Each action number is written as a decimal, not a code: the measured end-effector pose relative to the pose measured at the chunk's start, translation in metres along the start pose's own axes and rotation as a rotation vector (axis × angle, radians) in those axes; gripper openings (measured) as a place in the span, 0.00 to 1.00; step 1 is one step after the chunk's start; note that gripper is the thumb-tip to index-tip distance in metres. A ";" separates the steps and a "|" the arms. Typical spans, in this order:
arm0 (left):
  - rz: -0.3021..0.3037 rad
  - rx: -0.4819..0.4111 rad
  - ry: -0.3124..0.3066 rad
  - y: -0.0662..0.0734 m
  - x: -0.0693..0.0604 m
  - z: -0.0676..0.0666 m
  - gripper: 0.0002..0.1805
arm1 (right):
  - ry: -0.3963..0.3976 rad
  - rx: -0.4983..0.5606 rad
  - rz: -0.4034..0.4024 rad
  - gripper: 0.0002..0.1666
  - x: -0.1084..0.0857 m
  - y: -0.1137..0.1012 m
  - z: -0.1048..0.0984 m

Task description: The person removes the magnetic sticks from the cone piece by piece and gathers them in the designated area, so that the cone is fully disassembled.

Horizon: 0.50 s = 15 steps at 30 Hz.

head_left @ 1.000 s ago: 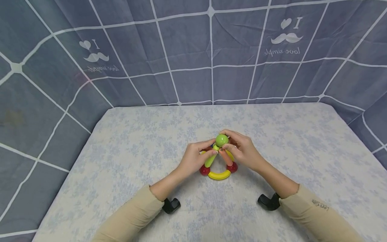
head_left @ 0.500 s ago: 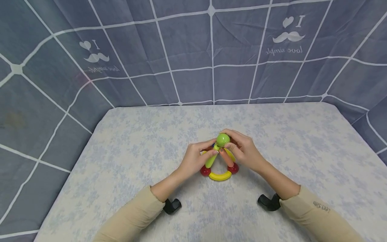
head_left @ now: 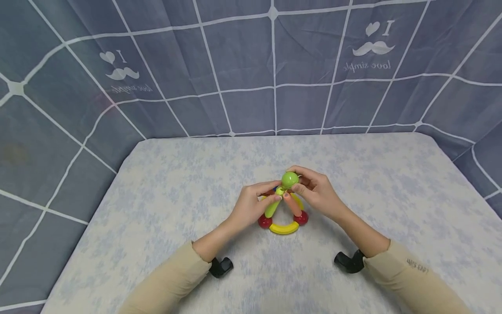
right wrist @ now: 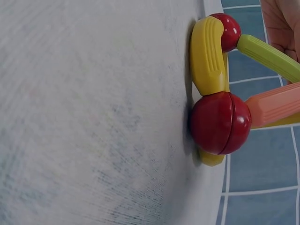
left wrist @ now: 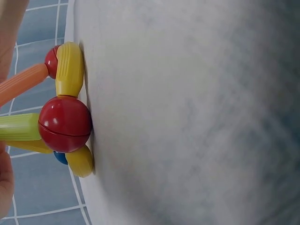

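A small frame of chunky toy rods and balls stands on the table. In the head view its base shows a yellow curved rod [head_left: 284, 229] between a left red ball [head_left: 265, 221] and a right red ball [head_left: 301, 217]. A lime green rod [head_left: 271, 210] and an orange rod [head_left: 293, 205] slant up and lean inward. My left hand [head_left: 251, 204] pinches the green rod near its top. Above the rod tops, my right hand [head_left: 319, 194] holds a green ball [head_left: 290, 179] between thumb and fingers. Both wrist views show the base low down, the rod tops being out of frame.
A pale flowered cloth covers the table [head_left: 188, 174]. Behind it hangs a blue-grey curtain [head_left: 247, 111] with white lines. Part of a blue ball [left wrist: 61, 158] shows behind the base. A black wrist mount [head_left: 221, 267] sits under the left cuff, another black mount [head_left: 349, 262] under the right.
The green ball in my right hand has shifted slightly up and to the right, away from the green rod's top. My left hand and the base look nearly unmoved.
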<state>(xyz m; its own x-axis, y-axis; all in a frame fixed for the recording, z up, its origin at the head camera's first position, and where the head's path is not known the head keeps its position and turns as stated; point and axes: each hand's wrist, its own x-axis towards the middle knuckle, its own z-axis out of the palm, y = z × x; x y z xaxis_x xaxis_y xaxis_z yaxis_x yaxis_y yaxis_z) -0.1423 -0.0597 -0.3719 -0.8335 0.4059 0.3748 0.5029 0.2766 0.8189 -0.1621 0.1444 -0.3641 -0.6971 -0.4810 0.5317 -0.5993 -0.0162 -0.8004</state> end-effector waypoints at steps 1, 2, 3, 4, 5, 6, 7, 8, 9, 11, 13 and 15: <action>-0.003 -0.002 -0.002 0.000 -0.001 0.000 0.20 | 0.011 0.018 0.015 0.19 -0.001 0.000 0.000; -0.004 -0.006 -0.003 0.000 -0.001 0.000 0.20 | 0.021 0.034 0.029 0.19 -0.001 0.000 0.000; -0.005 -0.012 -0.004 0.001 -0.001 0.000 0.20 | 0.032 0.055 0.038 0.19 -0.001 0.000 0.000; -0.005 -0.016 -0.002 0.001 -0.001 0.000 0.20 | 0.045 0.077 0.041 0.20 -0.001 0.000 -0.001; -0.005 -0.020 -0.001 0.002 -0.001 0.000 0.20 | 0.055 0.100 0.045 0.20 0.000 -0.001 -0.001; -0.004 -0.022 0.000 0.002 -0.001 0.000 0.20 | 0.064 0.121 0.045 0.20 0.000 -0.001 -0.002; -0.006 -0.022 0.000 0.002 -0.002 0.000 0.20 | 0.070 0.138 0.045 0.20 0.000 -0.001 -0.003; -0.009 -0.023 0.001 0.003 -0.002 0.000 0.21 | 0.074 0.155 0.045 0.21 0.001 0.000 -0.003; -0.011 -0.024 0.001 0.003 -0.002 0.000 0.21 | 0.076 0.169 0.046 0.22 0.001 0.000 -0.004; -0.015 -0.019 0.000 0.003 -0.002 -0.001 0.21 | 0.082 0.180 0.056 0.22 0.001 0.000 -0.005; -0.015 -0.018 0.001 0.003 -0.003 0.000 0.21 | 0.095 0.181 0.074 0.23 0.000 0.000 -0.006; -0.014 -0.017 0.000 0.003 -0.003 0.000 0.20 | 0.110 0.180 0.093 0.23 -0.001 0.001 -0.006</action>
<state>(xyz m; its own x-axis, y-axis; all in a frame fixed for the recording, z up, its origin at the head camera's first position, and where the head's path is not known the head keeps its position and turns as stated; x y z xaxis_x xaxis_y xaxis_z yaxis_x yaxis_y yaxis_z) -0.1384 -0.0602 -0.3706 -0.8404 0.4024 0.3630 0.4871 0.2674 0.8314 -0.1639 0.1507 -0.3636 -0.7908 -0.3898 0.4720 -0.4570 -0.1370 -0.8788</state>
